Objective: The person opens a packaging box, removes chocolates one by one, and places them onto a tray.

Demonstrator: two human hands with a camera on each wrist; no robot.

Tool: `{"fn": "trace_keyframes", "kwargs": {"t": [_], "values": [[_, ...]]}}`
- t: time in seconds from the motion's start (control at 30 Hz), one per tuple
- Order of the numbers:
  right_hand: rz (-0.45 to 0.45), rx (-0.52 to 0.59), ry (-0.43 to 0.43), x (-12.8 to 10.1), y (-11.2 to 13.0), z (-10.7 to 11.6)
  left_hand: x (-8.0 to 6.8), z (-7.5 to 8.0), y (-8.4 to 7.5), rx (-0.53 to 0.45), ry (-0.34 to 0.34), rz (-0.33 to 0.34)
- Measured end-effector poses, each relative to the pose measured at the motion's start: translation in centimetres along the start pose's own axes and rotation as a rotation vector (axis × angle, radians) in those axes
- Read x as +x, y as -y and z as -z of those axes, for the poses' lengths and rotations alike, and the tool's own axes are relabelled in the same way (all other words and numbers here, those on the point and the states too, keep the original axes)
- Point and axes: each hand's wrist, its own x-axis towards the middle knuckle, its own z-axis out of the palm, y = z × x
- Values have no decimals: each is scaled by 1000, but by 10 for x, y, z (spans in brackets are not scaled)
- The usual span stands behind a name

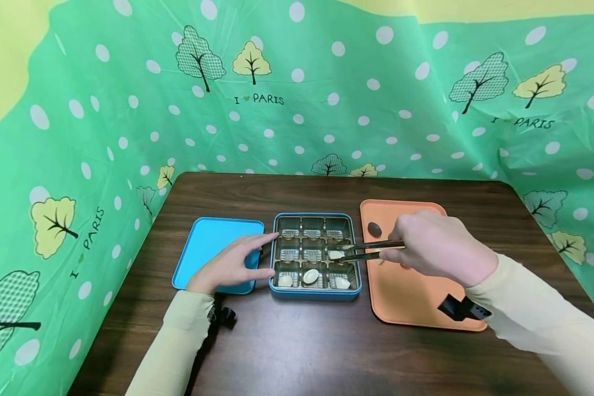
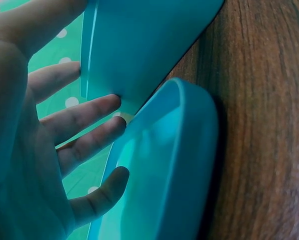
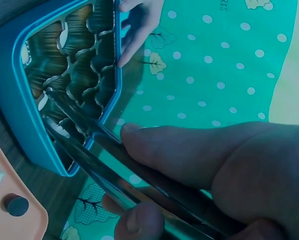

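Note:
A blue box [image 1: 317,295] with a divided insert stands in the middle of the table. My left hand [image 1: 231,263] is at its left side, fingers extended, thumb and fingertips at the wall. My right hand [image 1: 430,245] grips dark metal tongs [image 3: 107,142], whose tips reach over the right compartment of the middle row. A white piece [image 1: 335,254] lies between the tips there; I cannot tell whether they pinch it. Along the front row lie white pieces: one on the left [image 1: 285,281], an oval one in the middle [image 1: 310,276] and one on the right [image 1: 342,283].
To the right lies an orange tray [image 1: 408,302], partly under my right hand, with a dark oval piece [image 1: 374,229] near its left edge. A blue lid [image 1: 218,236] rests left of the box, partly behind my left hand. The brown table [image 1: 307,352] ends at a patterned green cloth [image 1: 277,132].

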Motion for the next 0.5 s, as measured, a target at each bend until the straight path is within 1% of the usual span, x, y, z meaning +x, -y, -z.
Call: {"fn": "trace_keyframes", "kwargs": {"t": [0.2, 0.5], "values": [[-23, -18, 4, 3, 5, -2, 0, 0, -1, 0, -3, 9], [1, -11, -43, 4, 4, -9, 0, -1, -1, 1, -3, 17]]}}
